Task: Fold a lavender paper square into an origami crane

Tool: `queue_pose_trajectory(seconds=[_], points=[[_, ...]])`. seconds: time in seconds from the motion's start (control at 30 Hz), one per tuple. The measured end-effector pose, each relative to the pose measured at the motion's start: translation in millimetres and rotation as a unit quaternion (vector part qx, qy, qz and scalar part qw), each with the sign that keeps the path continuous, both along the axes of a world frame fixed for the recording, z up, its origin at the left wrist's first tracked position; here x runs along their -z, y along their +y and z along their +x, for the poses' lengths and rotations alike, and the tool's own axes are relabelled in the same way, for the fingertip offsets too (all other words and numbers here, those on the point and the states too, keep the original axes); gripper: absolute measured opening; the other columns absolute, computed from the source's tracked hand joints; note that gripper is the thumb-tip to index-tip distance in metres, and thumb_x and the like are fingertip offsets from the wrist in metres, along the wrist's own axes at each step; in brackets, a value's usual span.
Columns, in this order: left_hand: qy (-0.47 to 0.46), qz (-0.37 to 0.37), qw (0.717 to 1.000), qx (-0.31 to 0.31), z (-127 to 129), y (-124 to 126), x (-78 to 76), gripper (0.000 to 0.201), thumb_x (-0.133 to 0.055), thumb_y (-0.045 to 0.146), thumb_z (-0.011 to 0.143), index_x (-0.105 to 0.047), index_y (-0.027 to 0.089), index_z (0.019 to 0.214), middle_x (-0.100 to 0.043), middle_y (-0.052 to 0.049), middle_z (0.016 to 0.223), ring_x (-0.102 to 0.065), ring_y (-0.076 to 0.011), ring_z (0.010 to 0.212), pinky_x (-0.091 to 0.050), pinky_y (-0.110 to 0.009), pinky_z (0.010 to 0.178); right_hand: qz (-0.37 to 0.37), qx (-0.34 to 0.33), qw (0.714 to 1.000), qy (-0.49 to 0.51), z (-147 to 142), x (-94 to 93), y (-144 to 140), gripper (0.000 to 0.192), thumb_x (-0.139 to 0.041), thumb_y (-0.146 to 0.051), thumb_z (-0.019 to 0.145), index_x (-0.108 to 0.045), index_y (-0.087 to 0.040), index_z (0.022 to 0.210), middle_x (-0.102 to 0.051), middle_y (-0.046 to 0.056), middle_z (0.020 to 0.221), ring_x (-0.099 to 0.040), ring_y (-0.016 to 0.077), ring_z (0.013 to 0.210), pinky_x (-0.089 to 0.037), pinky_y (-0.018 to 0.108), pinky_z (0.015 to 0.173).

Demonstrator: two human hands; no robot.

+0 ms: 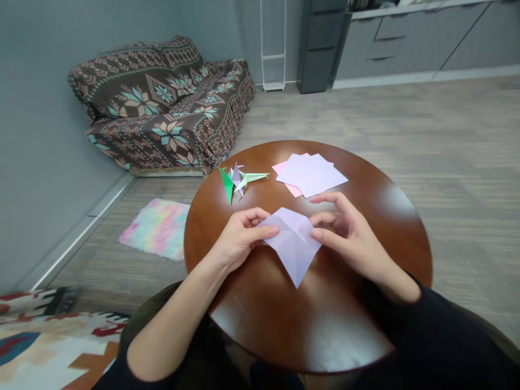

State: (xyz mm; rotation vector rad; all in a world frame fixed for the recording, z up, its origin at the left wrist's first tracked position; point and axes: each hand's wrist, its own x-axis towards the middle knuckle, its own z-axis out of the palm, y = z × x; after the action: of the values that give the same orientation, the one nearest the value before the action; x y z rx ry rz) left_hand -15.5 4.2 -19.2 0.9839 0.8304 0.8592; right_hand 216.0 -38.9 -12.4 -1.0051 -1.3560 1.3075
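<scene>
The left hand (239, 238) grips the left edge of a creased lavender paper (295, 241) between thumb and bent fingers. The right hand (355, 230) pinches the opposite edge, thumb on the upper face; its index finger is raised clear of the paper. The fingertips under the paper are hidden. The workpiece is located between the two sets of fingers, over the table, with one point directed toward the person. Whether that point touches the table cannot be told.

Beyond the left fingers, three folded figures are grouped closely: a green figure (227, 186), a lavender figure (235, 176) and a pale green figure (252, 177). Beyond the right fingers lies a paper stack (311, 173), lavender on top with pink projecting at the left; its near corner appears just beside the raised index fingertip.

The surface under the fingers is a round, glossy brown table (252, 303). To the left of the left fingers, a pastel rug (156, 227) lies on the grey floor (471, 162). Farther off, beyond the left fingers, is a sofa (162, 108) under a patterned cover. Well beyond the right fingers are grey cabinets (422, 43).
</scene>
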Motion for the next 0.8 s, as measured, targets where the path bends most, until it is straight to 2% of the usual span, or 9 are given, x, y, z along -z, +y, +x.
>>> queue_pose_trajectory(seconds=[0.2, 0.4, 0.6, 0.8], points=[[0.035, 0.018, 0.999, 0.018, 1.5, -1.7, -3.1, 0.029, -0.095, 0.027, 0.063, -0.072, 0.014, 0.074, -0.074, -0.002, 0.073, -0.066, -0.0122, 0.062, -0.051, -0.023, 0.061, -0.016, 0.009, 1.0, -0.005, -5.1, 1.8, 0.0, 0.049, -0.084, -0.034, 0.082, -0.051, -0.026, 0.116, -0.072, -0.003, 0.08, -0.069, 0.0172, 0.068, -0.052, 0.03, 0.064], [0.041, 0.013, 0.999, 0.014, 1.8, -1.9, -4.5, 0.03, -0.095, 0.028, 0.062, -0.071, 0.014, 0.073, -0.073, -0.002, 0.071, -0.065, -0.0123, 0.06, -0.05, -0.022, 0.057, 0.007, 0.025, 0.999, -0.022, -6.5, 2.2, 0.1, 0.047, -0.086, -0.031, 0.079, -0.054, -0.024, 0.112, -0.07, -0.003, 0.079, -0.066, 0.0158, 0.069, -0.052, 0.029, 0.066], [0.027, -0.021, 0.999, 0.015, 1.8, -1.8, -2.9, 0.03, -0.095, 0.026, 0.062, -0.072, 0.014, 0.075, -0.072, -0.001, 0.071, -0.065, -0.0112, 0.06, -0.051, -0.02, 0.057, 0.083, 0.071, 0.99, -0.09, -9.3, 1.8, -1.1, 0.041, -0.086, -0.032, 0.079, -0.057, -0.024, 0.108, -0.067, -0.001, 0.081, -0.065, 0.0178, 0.075, -0.051, 0.029, 0.066], [-0.037, -0.101, 0.994, 0.003, 4.1, -0.2, -0.1, 0.026, -0.094, 0.024, 0.066, -0.072, 0.014, 0.077, -0.071, 0.0, 0.071, -0.066, -0.0107, 0.063, -0.056, -0.021, 0.064, 0.175, 0.105, 0.96, -0.192, -7.5, 5.0, -1.9, 0.02, -0.074, -0.032, 0.092, -0.06, -0.024, 0.103, -0.068, 0.002, 0.089, -0.067, 0.0199, 0.084, -0.051, 0.033, 0.08]])
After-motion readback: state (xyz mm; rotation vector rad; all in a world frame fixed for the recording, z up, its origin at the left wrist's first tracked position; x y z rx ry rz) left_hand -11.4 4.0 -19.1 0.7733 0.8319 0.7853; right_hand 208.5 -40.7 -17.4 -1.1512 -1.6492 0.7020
